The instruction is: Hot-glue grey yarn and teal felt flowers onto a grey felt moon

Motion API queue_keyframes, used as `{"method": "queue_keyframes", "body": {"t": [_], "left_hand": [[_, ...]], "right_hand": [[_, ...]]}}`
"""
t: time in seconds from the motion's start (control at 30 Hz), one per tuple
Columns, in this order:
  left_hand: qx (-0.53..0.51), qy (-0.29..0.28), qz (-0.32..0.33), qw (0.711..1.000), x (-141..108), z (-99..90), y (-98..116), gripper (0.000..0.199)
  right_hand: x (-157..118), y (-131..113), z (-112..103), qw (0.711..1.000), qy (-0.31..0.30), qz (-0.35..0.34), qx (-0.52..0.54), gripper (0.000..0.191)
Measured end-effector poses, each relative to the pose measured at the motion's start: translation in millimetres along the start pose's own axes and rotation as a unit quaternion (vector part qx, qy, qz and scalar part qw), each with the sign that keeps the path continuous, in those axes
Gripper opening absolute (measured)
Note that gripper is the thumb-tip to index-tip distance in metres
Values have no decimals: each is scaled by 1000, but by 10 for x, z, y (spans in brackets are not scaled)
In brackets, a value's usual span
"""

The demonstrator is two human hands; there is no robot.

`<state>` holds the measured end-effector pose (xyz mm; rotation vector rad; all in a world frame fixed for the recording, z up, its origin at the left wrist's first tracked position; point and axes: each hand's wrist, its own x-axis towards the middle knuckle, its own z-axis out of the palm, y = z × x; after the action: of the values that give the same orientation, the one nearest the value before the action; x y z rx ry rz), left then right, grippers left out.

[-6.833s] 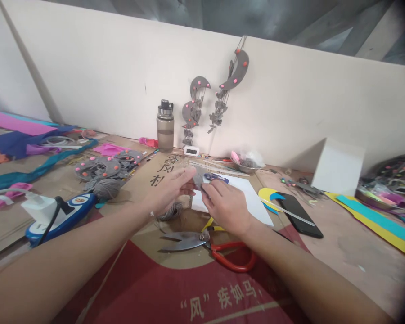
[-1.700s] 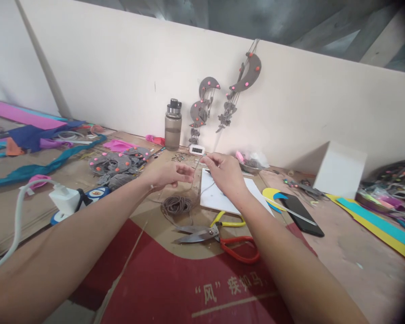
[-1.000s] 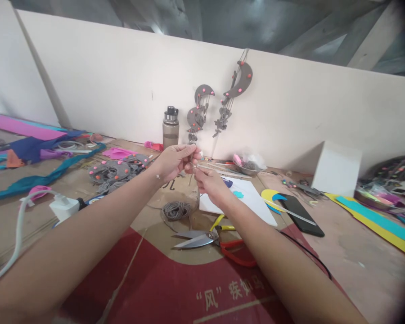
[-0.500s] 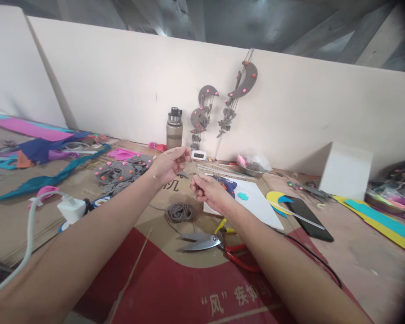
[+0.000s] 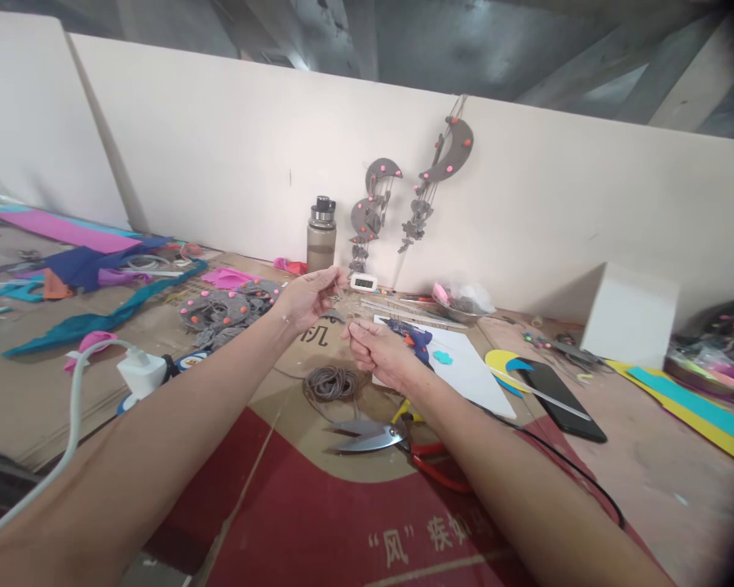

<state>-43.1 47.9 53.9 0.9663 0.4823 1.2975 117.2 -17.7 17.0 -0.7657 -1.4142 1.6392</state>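
Observation:
My left hand point(image 5: 311, 299) is raised over the table with thumb and fingers pinched; what it holds is too small to name. Lower and to the right, my right hand point(image 5: 374, 349) is also closed in a pinch around something I cannot make out. A small gap separates the two hands. Beneath them a coil of grey cord point(image 5: 330, 383) lies on the cardboard point(image 5: 294, 432). Open scissors point(image 5: 376, 438) with red and yellow handles rest below my right hand. Grey felt pieces with pink and orange dots point(image 5: 223, 310) are piled left of my left hand.
A bottle point(image 5: 321, 240) and a small digital clock point(image 5: 363, 282) stand by the white wall, where grey moon ornaments point(image 5: 456, 151) hang. White paper point(image 5: 470, 375) and a black phone point(image 5: 563, 399) lie at right. A white plug point(image 5: 140, 371) with cable is at left.
The view has shifted slightly, so the table and wall items appear a little further right. The fingertips of my right hand have turned a little; both hands stay pinched.

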Motion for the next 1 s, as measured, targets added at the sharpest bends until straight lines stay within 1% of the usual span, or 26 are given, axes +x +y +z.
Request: {"method": "queue_keyframes", "body": {"t": [0.17,0.3,0.4,0.47,0.63,0.7,0.8,1.0], "left_hand": [[7,36,30,999,19,-9,-12,14],[16,37,33,999,58,-57,-28,21],[6,38,42,998,85,-102,-42,16],[-1,49,47,998,96,-119,-53,12],[-14,77,18,997,92,-107,-65,12],[-10,84,18,996,84,-98,-64,13],[4,97,36,995,83,-105,-70,13],[7,98,45,994,105,-154,-89,5]], "right_hand": [[-3,5,27,1000,-8,7,0,31],[-10,11,59,1000,8,10,-4,33],[-10,29,64,1000,6,7,-3,32],[-7,39,62,1000,1,3,-2,31],[-6,56,72,1000,2,-4,-16,27],[-10,62,78,999,7,1,-33,27],[-12,65,80,999,23,7,-40,27],[3,56,46,996,89,0,-10,29]]}}
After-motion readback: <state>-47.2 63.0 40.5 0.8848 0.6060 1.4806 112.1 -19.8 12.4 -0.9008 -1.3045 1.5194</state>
